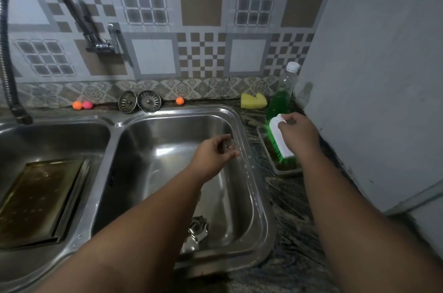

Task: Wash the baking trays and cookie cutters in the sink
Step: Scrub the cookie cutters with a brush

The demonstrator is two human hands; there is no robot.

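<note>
My left hand [213, 152] pinches a small metal cookie cutter [230, 145] over the right basin of the steel double sink [249, 146], close to its right rim. My right hand [298, 133] grips the white back of a scrub brush [278, 139] with green bristles, which lies in a small tray [280, 169] on the counter right of the sink. More metal cookie cutters [196, 230] lie at the bottom of the right basin, partly hidden by my left forearm. A dark baking tray [40, 197] lies flat in the left basin.
A flexible tap hose [9, 72] arcs over the left basin. Two sink strainers [140, 101], small orange and pink balls [81, 105], a yellow sponge [253, 100] and a bottle of green liquid [281, 98] stand along the back. A grey wall [374, 77] closes the right side.
</note>
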